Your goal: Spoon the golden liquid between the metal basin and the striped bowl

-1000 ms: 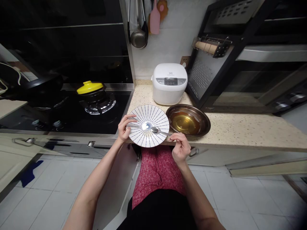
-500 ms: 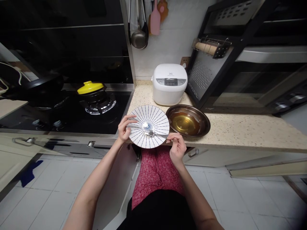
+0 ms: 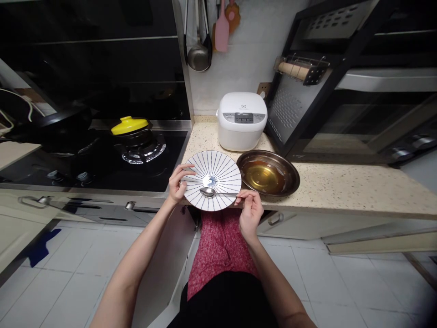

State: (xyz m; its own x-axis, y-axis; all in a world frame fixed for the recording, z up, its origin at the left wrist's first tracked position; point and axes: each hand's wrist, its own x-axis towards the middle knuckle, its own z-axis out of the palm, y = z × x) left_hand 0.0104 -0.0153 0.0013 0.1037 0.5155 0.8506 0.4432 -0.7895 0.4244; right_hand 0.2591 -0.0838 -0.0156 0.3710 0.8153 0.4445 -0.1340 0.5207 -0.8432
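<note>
A round white plate [image 3: 218, 164] with thin dark blue lines spreading from its centre sits at the counter's front edge. My left hand [image 3: 176, 183] holds its left rim, with thumb and fingers reaching a little over the top. Between the pinched fingers of my right hand [image 3: 251, 209] is the handle end of a metal spoon [image 3: 207, 192]. The spoon lies almost level over the plate's front half, bowl pointing left; whether it touches the plate I cannot tell. Right beside the plate stands a wide dark metal bowl [image 3: 290, 180] with a shiny, golden-brown inside.
Behind the plate is a white rice cooker [image 3: 242, 120]. A pot with a yellow lid [image 3: 129, 125] stands on the gas hob [image 3: 150, 177] to the left, near a dark pan [image 3: 61, 125]. An oven [image 3: 368, 118] is at the right. A ladle [image 3: 199, 58] hangs on the wall.
My right hand has shifted slightly left, and the spoon's bowl has slid left across the plate. The spoon now lies more level. My left hand and the plate stay in place.
</note>
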